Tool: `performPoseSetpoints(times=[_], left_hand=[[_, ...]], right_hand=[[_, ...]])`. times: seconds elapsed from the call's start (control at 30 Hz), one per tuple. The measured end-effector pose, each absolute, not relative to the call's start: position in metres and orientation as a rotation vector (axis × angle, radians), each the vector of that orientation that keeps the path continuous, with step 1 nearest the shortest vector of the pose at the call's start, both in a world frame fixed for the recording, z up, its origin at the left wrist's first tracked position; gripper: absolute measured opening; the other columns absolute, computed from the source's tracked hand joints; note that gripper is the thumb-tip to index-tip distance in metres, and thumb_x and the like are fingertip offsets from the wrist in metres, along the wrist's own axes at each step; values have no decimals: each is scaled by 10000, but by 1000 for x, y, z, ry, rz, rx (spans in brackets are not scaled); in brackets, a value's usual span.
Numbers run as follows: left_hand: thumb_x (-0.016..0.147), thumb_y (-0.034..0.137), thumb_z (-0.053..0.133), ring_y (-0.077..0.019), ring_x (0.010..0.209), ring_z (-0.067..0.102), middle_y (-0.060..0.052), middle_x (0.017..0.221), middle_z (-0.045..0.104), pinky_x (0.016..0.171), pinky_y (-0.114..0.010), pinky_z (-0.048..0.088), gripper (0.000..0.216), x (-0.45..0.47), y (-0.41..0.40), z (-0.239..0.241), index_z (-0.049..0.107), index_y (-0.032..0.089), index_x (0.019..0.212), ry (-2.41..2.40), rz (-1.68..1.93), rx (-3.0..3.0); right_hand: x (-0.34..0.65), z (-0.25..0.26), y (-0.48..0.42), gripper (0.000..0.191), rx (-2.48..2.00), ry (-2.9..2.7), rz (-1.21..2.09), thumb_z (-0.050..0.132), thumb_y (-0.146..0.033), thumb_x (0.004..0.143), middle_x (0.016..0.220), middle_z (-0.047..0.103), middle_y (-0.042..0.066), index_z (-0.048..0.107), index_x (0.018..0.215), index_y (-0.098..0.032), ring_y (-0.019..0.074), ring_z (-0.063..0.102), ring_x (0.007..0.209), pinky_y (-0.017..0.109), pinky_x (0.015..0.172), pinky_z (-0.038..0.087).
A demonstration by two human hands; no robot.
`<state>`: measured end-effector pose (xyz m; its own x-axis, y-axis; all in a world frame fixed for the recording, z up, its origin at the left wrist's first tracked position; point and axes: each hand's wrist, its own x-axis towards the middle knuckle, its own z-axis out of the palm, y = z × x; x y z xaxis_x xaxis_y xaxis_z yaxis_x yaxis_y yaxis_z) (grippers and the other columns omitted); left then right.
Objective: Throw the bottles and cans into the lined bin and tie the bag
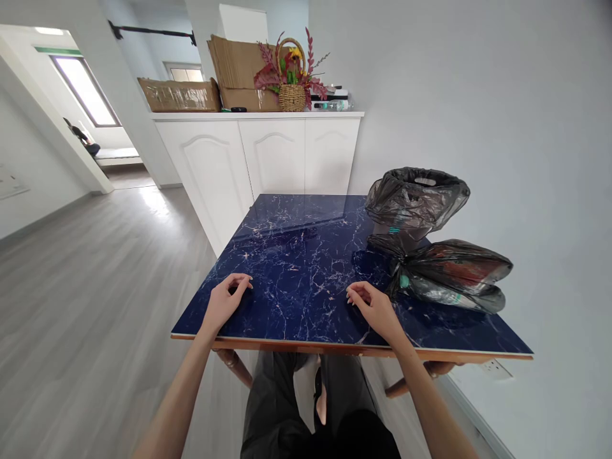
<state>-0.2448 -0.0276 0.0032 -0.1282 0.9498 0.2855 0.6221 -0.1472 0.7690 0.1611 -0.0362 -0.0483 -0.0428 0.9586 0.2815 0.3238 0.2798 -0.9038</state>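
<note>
My left hand (228, 298) rests on the blue marble-patterned table (296, 268) near its front left. Its fingers are curled and the thumb meets the fingertips, with a small gap inside and nothing visible in it. My right hand (373, 307) lies on the tabletop at the front right, curled the same way and holding nothing I can see. Just right of it is a knotted black plastic bag (454, 274) with reddish and pale contents showing through. Behind that bag stands a bin-like container lined with a black bag (415, 197).
A white cabinet (277, 150) stands beyond the table. On it are cardboard boxes (248, 73), a wicker basket of flowers (291, 97) and a plastic bottle (337, 105). A wall (478, 115) borders the right side; grey floor (119, 274) lies to the left.
</note>
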Motion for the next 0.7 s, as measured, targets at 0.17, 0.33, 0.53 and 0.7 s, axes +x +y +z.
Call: performPoseSetpoints(times=[0.17, 0.33, 0.53, 0.7], left_hand=[[976, 675, 620, -260, 1018, 768, -42, 1019, 829, 1004, -350, 541, 455, -246, -27, 3, 765, 244, 995, 1743, 1163, 1791], [1001, 657, 599, -263, 1046, 761, -40, 1086, 831, 992, -345, 539, 450, -243, -30, 9, 771, 242, 1011, 1773, 1081, 1840], [1002, 641, 588, -270, 1054, 762, -39, 1132, 828, 806, -317, 543, 434, -239, -32, 15, 775, 250, 986, 1783, 1029, 1865], [1010, 617, 577, -263, 1046, 762, -46, 1106, 825, 792, -318, 544, 415, -241, -31, 11, 769, 249, 1006, 1732, 1046, 1901]], right_hand=[[158, -43, -39, 427, -1231, -1578, 808, 624, -650, 1009, 936, 787, 85, 708, 1032, -232, 257, 777, 872, 399, 874, 615], [173, -20, -45, 311, -1246, -1630, 472, 576, -502, 1066, 1116, 728, 117, 701, 1106, -220, 215, 754, 836, 376, 784, 630], [216, -3, -38, 231, -1614, -1490, -69, 591, -334, 1010, 1519, 532, 203, 710, 1153, -197, 129, 674, 657, 364, 647, 581], [221, -17, -32, 190, -2062, -1622, -138, 611, -287, 985, 1478, 564, 146, 758, 1070, -201, 106, 608, 623, 312, 546, 415]])
